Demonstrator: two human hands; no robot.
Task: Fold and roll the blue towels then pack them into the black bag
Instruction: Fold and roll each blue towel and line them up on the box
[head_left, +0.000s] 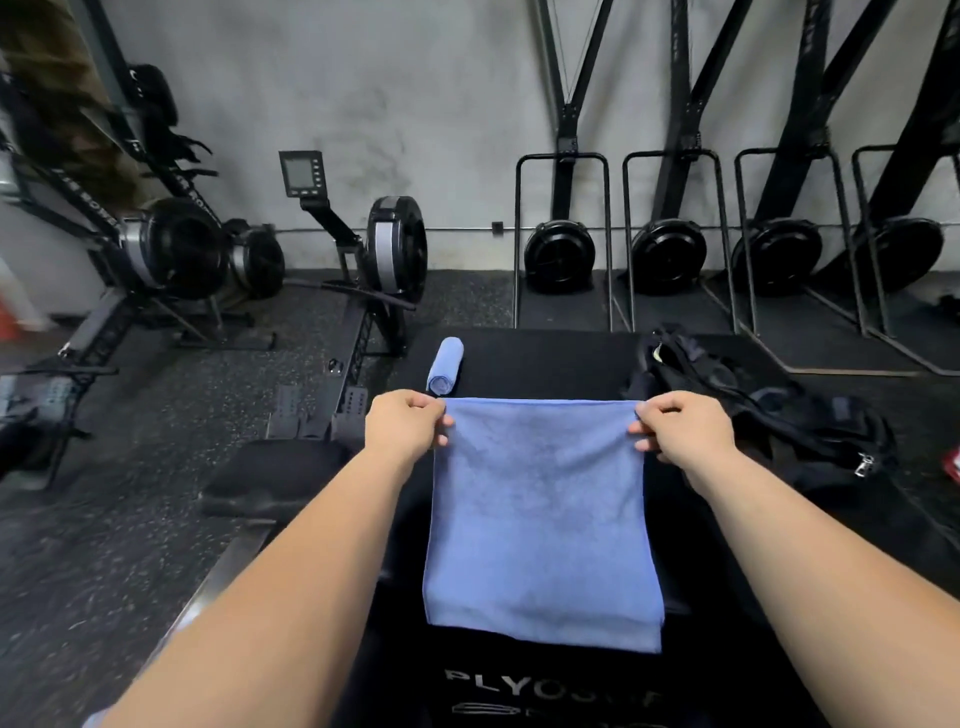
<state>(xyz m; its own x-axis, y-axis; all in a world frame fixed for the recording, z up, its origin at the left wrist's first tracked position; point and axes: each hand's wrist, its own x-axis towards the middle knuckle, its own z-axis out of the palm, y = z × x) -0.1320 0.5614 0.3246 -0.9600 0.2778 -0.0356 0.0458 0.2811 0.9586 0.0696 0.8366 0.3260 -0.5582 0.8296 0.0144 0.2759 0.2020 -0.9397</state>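
Observation:
A blue towel (540, 519) lies spread flat on the black plyo box (545, 358) in front of me. My left hand (408, 421) pinches its far left corner and my right hand (680, 428) pinches its far right corner. Beyond the left corner a second blue towel (445, 365), rolled into a tube, rests on the box. The black bag (753, 400) lies crumpled at the right of the box, with a metal clip showing on its near side.
Rowing machines (374, 260) stand on the speckled rubber floor to the left. Several ski machines (561, 249) on metal stands line the grey wall at the back. A black rower seat (270, 478) sits close by my left forearm.

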